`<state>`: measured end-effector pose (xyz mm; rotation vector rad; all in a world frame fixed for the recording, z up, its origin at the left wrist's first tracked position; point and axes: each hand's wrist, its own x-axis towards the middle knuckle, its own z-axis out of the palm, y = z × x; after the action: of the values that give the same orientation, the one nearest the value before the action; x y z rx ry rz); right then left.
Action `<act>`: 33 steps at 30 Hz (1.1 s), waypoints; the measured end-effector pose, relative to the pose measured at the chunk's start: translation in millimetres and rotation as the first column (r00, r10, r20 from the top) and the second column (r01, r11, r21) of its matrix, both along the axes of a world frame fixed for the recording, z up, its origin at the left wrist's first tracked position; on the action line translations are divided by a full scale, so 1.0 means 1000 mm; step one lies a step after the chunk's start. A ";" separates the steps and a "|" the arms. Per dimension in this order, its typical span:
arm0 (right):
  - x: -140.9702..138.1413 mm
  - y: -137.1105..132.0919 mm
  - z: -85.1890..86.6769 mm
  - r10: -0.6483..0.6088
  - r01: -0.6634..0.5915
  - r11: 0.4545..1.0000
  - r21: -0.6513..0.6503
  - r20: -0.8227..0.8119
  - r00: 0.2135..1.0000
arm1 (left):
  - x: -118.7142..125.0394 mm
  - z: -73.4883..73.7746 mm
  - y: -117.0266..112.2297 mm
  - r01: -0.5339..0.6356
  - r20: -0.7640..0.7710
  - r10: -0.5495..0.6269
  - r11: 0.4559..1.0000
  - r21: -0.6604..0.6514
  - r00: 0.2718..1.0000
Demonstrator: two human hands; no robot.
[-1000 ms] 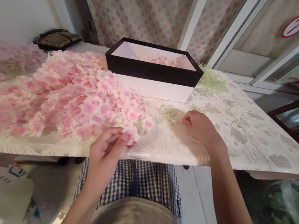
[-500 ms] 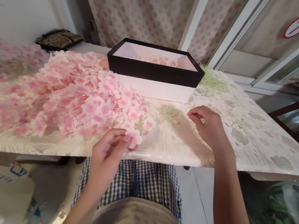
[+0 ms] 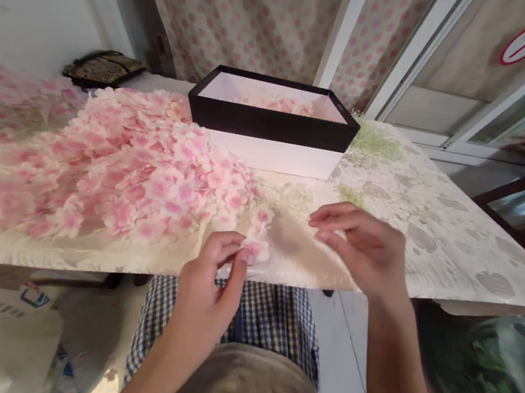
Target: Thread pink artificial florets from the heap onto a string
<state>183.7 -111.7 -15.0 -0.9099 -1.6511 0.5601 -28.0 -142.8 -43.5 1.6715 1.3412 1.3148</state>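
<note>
Where left grip (image 3: 207, 285) pinches, pink blossom (image 3: 260, 250)

So the bench (image 3: 462, 276) has a pale, shiny cover with greyish blotches printed on it. Its left half is basically buried under a big loose heap of pink flowers (image 3: 136, 164), which spills in front of the box (image 3: 274, 127) and hides its lower left corner. That box is white with a thick black band up top, standing open near the back. Stringy green stuff (image 3: 378, 142) lies just right of it, plus a smaller green clump (image 3: 351, 195) nearer the front.
</note>
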 end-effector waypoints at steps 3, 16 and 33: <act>-0.021 -0.020 -0.005 0.205 -0.204 0.979 -0.027 0.046 0.978 | 0.005 0.009 -0.013 0.117 -0.040 -0.116 0.993 0.016 0.992; -0.033 -0.041 -0.026 0.207 -0.230 0.960 -0.160 -0.148 0.967 | 0.008 0.003 -0.022 0.295 -0.010 -0.295 0.955 0.022 0.955; 0.019 -0.059 -0.040 -0.252 0.212 0.966 -0.149 -0.350 0.902 | -0.042 -0.102 0.013 0.348 -0.791 -0.567 0.807 -0.478 0.229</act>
<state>202.3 -170.6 -55.3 -0.9979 -1.1658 0.6160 -70.1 -129.6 -145.4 2.5032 1.2112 -0.2855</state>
